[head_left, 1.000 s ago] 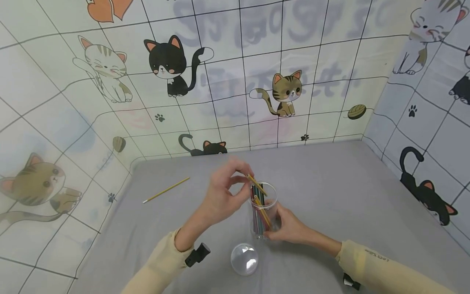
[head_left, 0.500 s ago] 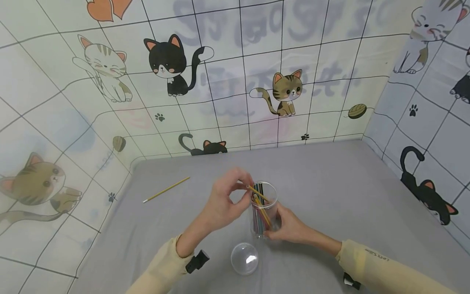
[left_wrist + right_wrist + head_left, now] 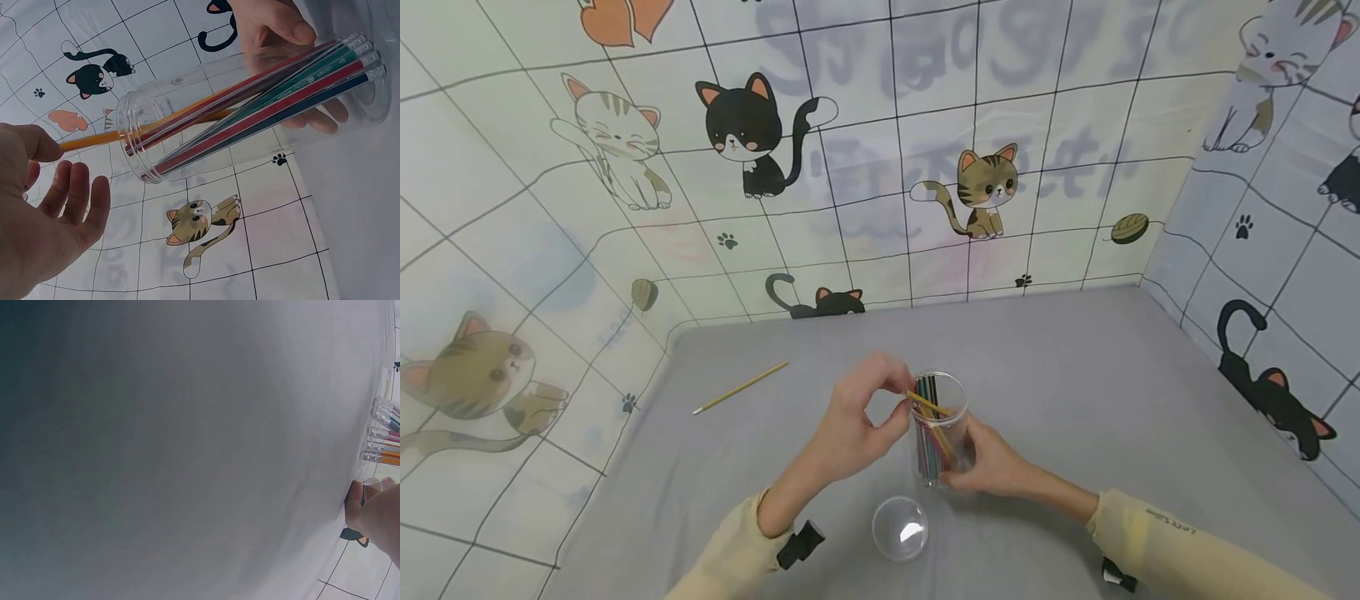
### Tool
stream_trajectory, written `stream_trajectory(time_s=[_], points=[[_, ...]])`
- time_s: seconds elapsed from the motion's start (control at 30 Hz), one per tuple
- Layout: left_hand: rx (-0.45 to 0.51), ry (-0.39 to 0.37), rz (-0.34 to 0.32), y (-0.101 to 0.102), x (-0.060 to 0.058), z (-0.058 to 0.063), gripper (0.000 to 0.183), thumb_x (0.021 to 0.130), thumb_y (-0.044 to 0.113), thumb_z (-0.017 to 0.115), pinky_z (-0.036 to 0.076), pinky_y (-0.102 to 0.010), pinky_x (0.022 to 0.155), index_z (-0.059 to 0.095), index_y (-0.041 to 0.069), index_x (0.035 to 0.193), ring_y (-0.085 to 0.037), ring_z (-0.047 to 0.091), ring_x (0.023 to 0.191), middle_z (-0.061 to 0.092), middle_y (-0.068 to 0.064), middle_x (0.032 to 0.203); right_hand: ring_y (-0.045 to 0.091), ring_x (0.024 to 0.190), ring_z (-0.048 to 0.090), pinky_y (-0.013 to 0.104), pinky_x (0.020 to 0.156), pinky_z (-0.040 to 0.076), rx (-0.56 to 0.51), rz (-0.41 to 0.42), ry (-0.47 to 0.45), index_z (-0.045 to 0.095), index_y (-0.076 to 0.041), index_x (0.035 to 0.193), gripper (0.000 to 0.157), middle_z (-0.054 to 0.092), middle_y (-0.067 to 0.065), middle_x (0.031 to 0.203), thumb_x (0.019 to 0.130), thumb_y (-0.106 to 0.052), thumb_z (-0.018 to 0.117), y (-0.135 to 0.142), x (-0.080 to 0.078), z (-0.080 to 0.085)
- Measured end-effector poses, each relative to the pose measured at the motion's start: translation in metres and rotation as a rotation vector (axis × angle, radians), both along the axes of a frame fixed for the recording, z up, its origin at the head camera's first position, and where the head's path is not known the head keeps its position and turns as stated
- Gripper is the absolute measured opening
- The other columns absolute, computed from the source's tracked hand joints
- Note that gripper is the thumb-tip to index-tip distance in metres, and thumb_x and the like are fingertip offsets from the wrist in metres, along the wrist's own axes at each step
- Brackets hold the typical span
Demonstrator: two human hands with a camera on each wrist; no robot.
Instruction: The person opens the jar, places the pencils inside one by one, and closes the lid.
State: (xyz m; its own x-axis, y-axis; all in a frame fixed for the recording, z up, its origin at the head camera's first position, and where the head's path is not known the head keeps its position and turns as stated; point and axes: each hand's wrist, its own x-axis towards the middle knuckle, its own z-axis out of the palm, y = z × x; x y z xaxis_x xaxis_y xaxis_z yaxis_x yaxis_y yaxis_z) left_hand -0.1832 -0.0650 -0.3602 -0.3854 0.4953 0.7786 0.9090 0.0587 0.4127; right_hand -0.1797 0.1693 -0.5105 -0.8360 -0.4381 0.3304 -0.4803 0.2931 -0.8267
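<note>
In the head view my left hand (image 3: 857,421) pinches a yellow pencil (image 3: 927,403) by its upper end. The rest of that pencil slants down through the mouth of a clear jar (image 3: 206,81). Inside the jar lean several pencils, among them a red pencil (image 3: 281,105) and a green pencil (image 3: 303,86), with their eraser ends at the bottom. The left wrist view shows my other left fingers spread loosely before the jar's rim. My right hand (image 3: 996,461) grips the jar low on its right side, keeping it upright on the table.
A round clear lid (image 3: 899,529) lies on the grey cloth (image 3: 1075,375) in front of the jar. Farther left rests another yellow pencil (image 3: 741,387). A cat-patterned curtain (image 3: 865,192) surrounds the table at the back and sides.
The yellow pencil in my left hand has gone lower into the jar and tilted flatter. My left hand has come down with it, while the right hand and jar have stayed put.
</note>
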Motion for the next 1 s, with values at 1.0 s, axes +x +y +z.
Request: stream_trajectory(time_s=[1.0], points=[[-0.015,-0.25,0.3,-0.065,-0.029,-0.036,0.035,0.08,-0.02,0.064,0.058,-0.04,0.068,0.057,0.001,0.107,-0.027,0.066,0.084,0.063,-0.017,0.094,0.016,0.108,0.058,0.031,0.095,0.045,0.02,-0.01,-0.015,0.048,-0.003,0.133,0.075,0.063,0.003,0.12,0.068,-0.006,0.084,-0.001,0.0,0.0]])
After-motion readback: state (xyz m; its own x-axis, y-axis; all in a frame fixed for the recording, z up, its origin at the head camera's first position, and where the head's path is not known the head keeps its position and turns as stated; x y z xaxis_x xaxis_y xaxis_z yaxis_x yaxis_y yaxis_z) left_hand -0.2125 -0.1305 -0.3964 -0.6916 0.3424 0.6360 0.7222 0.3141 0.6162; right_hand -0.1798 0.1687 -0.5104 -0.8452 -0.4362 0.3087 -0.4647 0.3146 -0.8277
